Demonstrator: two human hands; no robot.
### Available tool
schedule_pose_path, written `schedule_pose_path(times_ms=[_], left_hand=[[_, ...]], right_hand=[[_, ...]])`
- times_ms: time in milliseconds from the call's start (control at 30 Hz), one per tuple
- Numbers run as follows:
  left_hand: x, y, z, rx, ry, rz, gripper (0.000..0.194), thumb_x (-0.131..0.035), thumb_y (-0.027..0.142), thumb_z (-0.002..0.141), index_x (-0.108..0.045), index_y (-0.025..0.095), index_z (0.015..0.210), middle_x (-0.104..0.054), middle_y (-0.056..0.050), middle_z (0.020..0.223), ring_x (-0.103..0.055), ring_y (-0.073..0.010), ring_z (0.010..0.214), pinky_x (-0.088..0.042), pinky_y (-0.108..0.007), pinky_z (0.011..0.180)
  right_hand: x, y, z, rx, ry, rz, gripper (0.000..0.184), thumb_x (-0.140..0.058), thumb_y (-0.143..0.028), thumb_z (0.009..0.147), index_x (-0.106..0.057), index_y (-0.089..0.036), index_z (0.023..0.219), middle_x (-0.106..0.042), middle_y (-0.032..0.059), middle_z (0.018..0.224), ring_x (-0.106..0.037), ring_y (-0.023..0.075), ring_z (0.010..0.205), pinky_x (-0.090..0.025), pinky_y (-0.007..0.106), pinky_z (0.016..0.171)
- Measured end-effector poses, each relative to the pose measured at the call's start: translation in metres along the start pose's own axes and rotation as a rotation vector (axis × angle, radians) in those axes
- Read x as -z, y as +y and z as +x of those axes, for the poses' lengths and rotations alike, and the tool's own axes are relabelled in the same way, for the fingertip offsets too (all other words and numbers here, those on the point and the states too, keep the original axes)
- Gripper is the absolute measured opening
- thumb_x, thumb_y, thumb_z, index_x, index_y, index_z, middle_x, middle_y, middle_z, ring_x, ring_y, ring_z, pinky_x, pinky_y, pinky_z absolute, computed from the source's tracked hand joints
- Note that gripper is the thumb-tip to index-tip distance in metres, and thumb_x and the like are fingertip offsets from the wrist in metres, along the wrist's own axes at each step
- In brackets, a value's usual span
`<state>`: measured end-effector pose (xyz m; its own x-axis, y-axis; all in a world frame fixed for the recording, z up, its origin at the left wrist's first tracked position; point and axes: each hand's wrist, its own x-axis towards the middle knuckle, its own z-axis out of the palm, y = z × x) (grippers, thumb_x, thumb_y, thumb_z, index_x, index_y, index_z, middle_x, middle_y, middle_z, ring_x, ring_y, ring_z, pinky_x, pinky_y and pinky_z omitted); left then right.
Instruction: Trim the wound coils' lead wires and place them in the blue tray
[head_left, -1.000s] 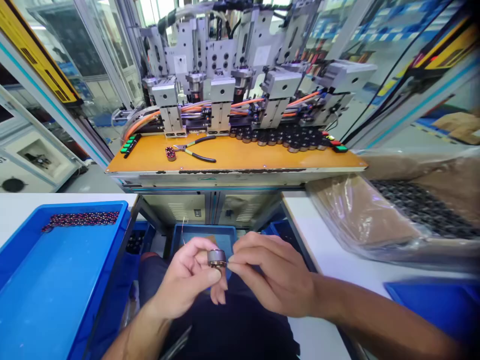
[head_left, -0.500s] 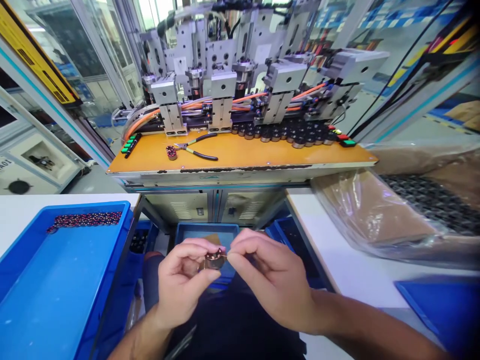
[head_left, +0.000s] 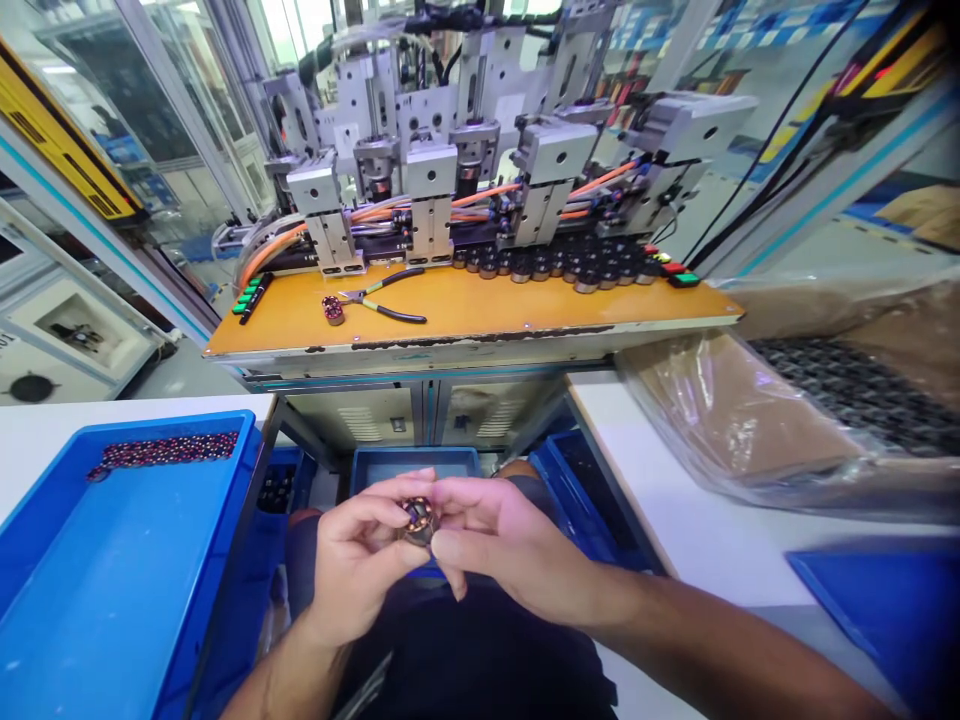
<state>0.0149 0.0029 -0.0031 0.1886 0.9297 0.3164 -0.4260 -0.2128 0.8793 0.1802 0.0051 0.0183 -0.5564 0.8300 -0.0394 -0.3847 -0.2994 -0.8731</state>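
A small round motor stator [head_left: 420,521] with copper windings is held in front of my lap, its wound face tilted up. My left hand [head_left: 362,560] grips it from the left between thumb and fingers. From the right, my right hand [head_left: 504,535] closes on its side, thumb at the near edge and fingers behind. My fingers partly cover the stator's rim, and any loose wire end is hidden. On the orange bench top ahead, another wound stator [head_left: 333,310] lies beside a pair of pliers [head_left: 382,297] with open jaws.
A machine [head_left: 431,190] stands at the back, several dark round parts [head_left: 585,265] at its foot. A blue tray [head_left: 112,560] with rows of wound stators is at left. At right, a plastic-lined box [head_left: 675,400] holds dark parts. Another blue bin [head_left: 416,460] sits low ahead.
My right hand has moved left from the copper wire it was pinching and now holds the stator's side. The stator has tilted more toward me. The view has shifted slightly.
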Motion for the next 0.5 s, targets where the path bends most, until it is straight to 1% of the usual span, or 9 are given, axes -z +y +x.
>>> schedule_pose_path(times_ms=[100, 133, 200, 267, 300, 333, 400, 467, 500], left_hand=[[0.002, -0.006, 0.007, 0.06, 0.034, -0.076, 0.014, -0.08, 0.026, 0.076, -0.076, 0.029, 0.09, -0.076, -0.005, 0.113, -0.067, -0.0274, 0.115, -0.055, -0.046, 0.096], [0.004, -0.008, 0.01, 0.1, 0.092, -0.092, 0.011, -0.078, 0.033, 0.078, -0.077, 0.028, 0.087, -0.076, -0.006, 0.114, -0.068, -0.0279, 0.114, -0.056, -0.047, 0.095], [0.008, -0.011, 0.013, 0.168, 0.284, -0.011, 0.016, -0.073, 0.039, 0.082, -0.077, 0.024, 0.086, -0.077, -0.007, 0.111, -0.07, -0.0259, 0.11, -0.056, -0.043, 0.093], [0.01, -0.009, 0.01, 0.143, 0.459, 0.253, 0.014, -0.072, 0.033, 0.084, -0.076, 0.021, 0.09, -0.078, -0.006, 0.103, -0.072, -0.0208, 0.1, -0.056, -0.034, 0.09], [0.01, -0.006, 0.006, 0.077, 0.477, 0.412, 0.012, -0.072, 0.027, 0.083, -0.076, 0.021, 0.093, -0.078, -0.005, 0.098, -0.072, -0.0185, 0.093, -0.056, -0.03, 0.086], [0.007, -0.002, 0.001, -0.012, 0.439, 0.56, 0.015, -0.074, 0.023, 0.081, -0.076, 0.022, 0.096, -0.078, -0.004, 0.094, -0.072, -0.0173, 0.087, -0.057, -0.027, 0.082], [-0.001, 0.009, -0.008, -0.19, 0.266, 0.762, 0.033, -0.079, 0.016, 0.073, -0.075, 0.025, 0.105, -0.078, -0.003, 0.093, -0.071, -0.0178, 0.08, -0.057, -0.026, 0.076], [-0.012, 0.02, -0.012, -0.255, 0.127, 0.839, 0.049, -0.083, 0.017, 0.068, -0.073, 0.026, 0.115, -0.078, -0.005, 0.098, -0.071, -0.0197, 0.077, -0.059, -0.028, 0.073], [-0.016, 0.024, -0.011, -0.246, 0.098, 0.853, 0.052, -0.084, 0.018, 0.067, -0.072, 0.026, 0.117, -0.078, -0.005, 0.099, -0.071, -0.0201, 0.075, -0.059, -0.028, 0.072]], right_hand=[[0.0, 0.004, 0.0, 0.146, 0.026, -0.125, 0.021, -0.068, -0.028, 0.084, -0.065, -0.012, 0.097, -0.058, -0.001, 0.071, -0.052, 0.0064, 0.054, -0.047, 0.02, 0.052], [0.001, 0.004, 0.001, 0.278, 0.088, -0.244, 0.019, -0.068, -0.025, 0.083, -0.065, -0.013, 0.097, -0.06, 0.0, 0.073, -0.055, 0.0079, 0.056, -0.049, 0.021, 0.054], [0.006, 0.006, 0.002, 0.64, 0.252, -0.614, 0.019, -0.068, -0.019, 0.081, -0.064, -0.016, 0.099, -0.064, 0.0033, 0.081, -0.061, 0.0119, 0.065, -0.053, 0.024, 0.059], [0.014, 0.007, 0.004, 0.974, 0.4, -1.021, 0.022, -0.066, -0.013, 0.08, -0.063, -0.018, 0.102, -0.068, 0.0052, 0.084, -0.065, 0.015, 0.072, -0.056, 0.026, 0.064], [0.019, 0.007, 0.005, 1.08, 0.436, -1.186, 0.025, -0.065, -0.011, 0.081, -0.062, -0.018, 0.104, -0.069, 0.0055, 0.083, -0.066, 0.0157, 0.072, -0.057, 0.027, 0.066], [0.024, 0.008, 0.006, 1.147, 0.443, -1.313, 0.026, -0.064, -0.01, 0.081, -0.061, -0.017, 0.106, -0.07, 0.0059, 0.083, -0.067, 0.0161, 0.072, -0.057, 0.027, 0.066], [0.033, 0.009, 0.008, 1.24, 0.406, -1.447, 0.026, -0.062, -0.009, 0.082, -0.06, -0.015, 0.107, -0.07, 0.0063, 0.08, -0.066, 0.0166, 0.068, -0.057, 0.028, 0.063], [0.037, 0.011, 0.009, 1.311, 0.339, -1.487, 0.022, -0.059, -0.012, 0.086, -0.06, -0.013, 0.108, -0.07, 0.0075, 0.079, -0.066, 0.0176, 0.067, -0.057, 0.03, 0.06], [0.038, 0.012, 0.009, 1.334, 0.314, -1.49, 0.021, -0.058, -0.014, 0.087, -0.06, -0.012, 0.109, -0.07, 0.008, 0.079, -0.066, 0.0182, 0.067, -0.057, 0.03, 0.059]])
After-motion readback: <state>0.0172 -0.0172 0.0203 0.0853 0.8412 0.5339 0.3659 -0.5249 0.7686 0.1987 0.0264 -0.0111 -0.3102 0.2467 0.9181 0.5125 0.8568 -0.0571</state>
